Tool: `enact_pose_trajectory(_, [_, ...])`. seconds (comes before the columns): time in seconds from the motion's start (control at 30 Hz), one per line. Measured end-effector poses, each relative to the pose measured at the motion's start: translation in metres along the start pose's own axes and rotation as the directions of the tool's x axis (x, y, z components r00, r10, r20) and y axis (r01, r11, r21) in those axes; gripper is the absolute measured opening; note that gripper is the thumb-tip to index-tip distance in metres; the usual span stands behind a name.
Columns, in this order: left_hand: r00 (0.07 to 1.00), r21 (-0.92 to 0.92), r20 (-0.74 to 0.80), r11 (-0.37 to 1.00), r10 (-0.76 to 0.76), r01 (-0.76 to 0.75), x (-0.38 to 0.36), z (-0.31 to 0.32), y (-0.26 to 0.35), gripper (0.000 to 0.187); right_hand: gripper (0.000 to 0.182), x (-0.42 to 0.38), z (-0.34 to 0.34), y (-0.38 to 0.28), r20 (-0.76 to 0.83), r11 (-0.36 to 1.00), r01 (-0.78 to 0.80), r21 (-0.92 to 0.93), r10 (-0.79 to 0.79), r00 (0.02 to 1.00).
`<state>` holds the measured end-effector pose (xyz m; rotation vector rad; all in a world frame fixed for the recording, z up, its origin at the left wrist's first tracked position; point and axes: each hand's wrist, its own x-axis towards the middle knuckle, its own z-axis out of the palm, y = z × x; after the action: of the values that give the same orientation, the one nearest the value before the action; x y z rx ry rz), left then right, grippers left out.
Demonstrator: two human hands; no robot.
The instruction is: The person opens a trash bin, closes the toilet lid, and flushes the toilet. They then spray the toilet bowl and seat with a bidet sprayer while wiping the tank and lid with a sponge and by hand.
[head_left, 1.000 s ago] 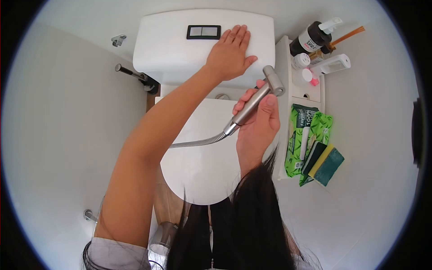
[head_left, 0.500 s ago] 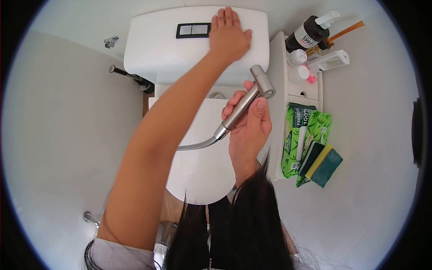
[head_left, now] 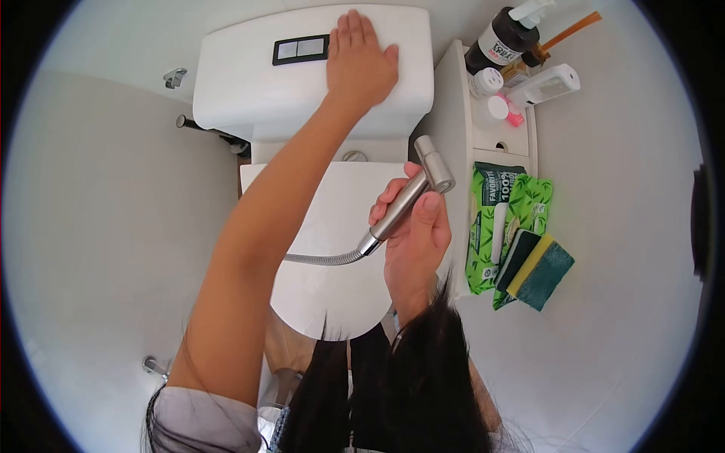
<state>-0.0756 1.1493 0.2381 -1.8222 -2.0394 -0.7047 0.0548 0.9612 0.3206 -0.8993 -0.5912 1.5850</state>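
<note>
My left hand [head_left: 362, 66] lies flat, palm down, on top of the white toilet tank [head_left: 242, 83], just right of the black-framed flush buttons [head_left: 299, 49]. Its fingers point to the back and the thumb is apart. In my right hand [head_left: 414, 234] is a brushed metal bidet sprayer [head_left: 400, 208], held by its handle over the closed white lid [head_left: 325, 294]. The sprayer's head is tilted up toward the tank, and its metal hose [head_left: 325, 260] runs left beneath my left forearm.
At the right, a narrow white cabinet [head_left: 445, 113] bears a black pump bottle [head_left: 502, 41], small white-capped jars, green wipe packs [head_left: 481, 249] and sponges [head_left: 541, 273]. Wall hook [head_left: 175, 78] and a black-handled brush [head_left: 215, 130] are at the left. Dark hair hangs in front.
The view has shifted slightly, so the tank and cabinet appear further left. My left hand is still flat on the tank; the sprayer in my right hand sits slightly lower, nearer me.
</note>
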Motion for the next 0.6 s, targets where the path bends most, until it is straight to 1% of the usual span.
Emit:
enact_pose_trajectory(0.07, [0.989, -0.154, 0.085, 0.982, 0.124, -0.110, -0.025, -0.023, -0.003, 0.060, 0.043, -0.007, -0.003, 0.000, -0.025, 1.000, 0.002, 0.020, -0.001, 1.000])
enact_pose_trajectory(0.13, [0.985, -0.182, 0.082, 0.974, 0.150, -0.133, -0.030, -0.028, -0.004, 0.057, 0.044, -0.015, -0.005, 0.000, -0.060, 0.998, 0.035, 0.050, -0.032, 0.998])
enact_pose_trajectory(0.2, [0.975, -0.067, 0.079, 0.977, 0.206, -0.201, -0.025, -0.023, -0.005, 0.058, 0.048, -0.021, -0.006, 0.002, -0.097, 0.995, 0.063, 0.076, -0.055, 0.994])
enact_pose_trajectory(0.27, [0.972, -0.077, 0.094, 0.975, 0.216, -0.209, 0.009, -0.008, -0.003, 0.058, 0.048, -0.021, -0.004, 0.009, -0.088, 0.990, 0.083, 0.116, -0.073, 0.993])
enact_pose_trajectory(0.3, [0.967, -0.101, 0.108, 0.970, 0.232, -0.222, 0.021, 0.000, -0.003, 0.058, 0.048, -0.021, 0.001, 0.012, -0.081, 0.991, 0.068, 0.113, -0.059, 0.995])
enact_pose_trajectory(0.33, [0.969, -0.099, 0.113, 0.973, 0.218, -0.207, 0.023, 0.007, -0.006, 0.058, 0.048, -0.021, 0.005, 0.013, -0.082, 0.992, 0.054, 0.112, -0.045, 0.996])
enact_pose_trajectory(0.4, [0.980, -0.002, 0.012, 0.980, 0.198, -0.198, 0.022, 0.017, -0.003, 0.055, 0.048, -0.025, 0.007, 0.015, -0.097, 0.994, 0.041, 0.102, -0.031, 0.995])
enact_pose_trajectory(0.43, [0.980, -0.008, 0.013, 0.980, 0.201, -0.201, 0.014, 0.007, -0.007, 0.055, 0.048, -0.028, 0.010, 0.017, -0.068, 0.995, 0.063, 0.078, -0.058, 0.996])
enact_pose_trajectory(0.5, [0.925, -0.230, 0.085, 0.910, 0.371, -0.344, -0.019, -0.027, -0.029, 0.058, 0.049, -0.036, 0.016, 0.021, -0.029, 0.994, 0.097, 0.054, -0.096, 0.995])
enact_pose_trajectory(0.53, [0.913, -0.272, 0.119, 0.897, 0.391, -0.348, -0.033, -0.044, -0.037, 0.056, 0.049, -0.041, 0.018, 0.028, -0.035, 0.993, 0.106, 0.052, -0.104, 0.994])
enact_pose_trajectory(0.57, [0.897, -0.319, 0.154, 0.880, 0.414, -0.351, -0.047, -0.060, -0.046, 0.055, 0.047, -0.047, 0.019, 0.037, 0.008, 0.994, 0.105, 0.028, -0.105, 0.994])
enact_pose_trajectory(0.6, [0.894, -0.278, 0.190, 0.895, 0.406, -0.348, -0.058, -0.073, -0.058, 0.057, 0.045, -0.054, 0.021, 0.045, 0.045, 0.994, 0.107, 0.004, -0.107, 0.993])
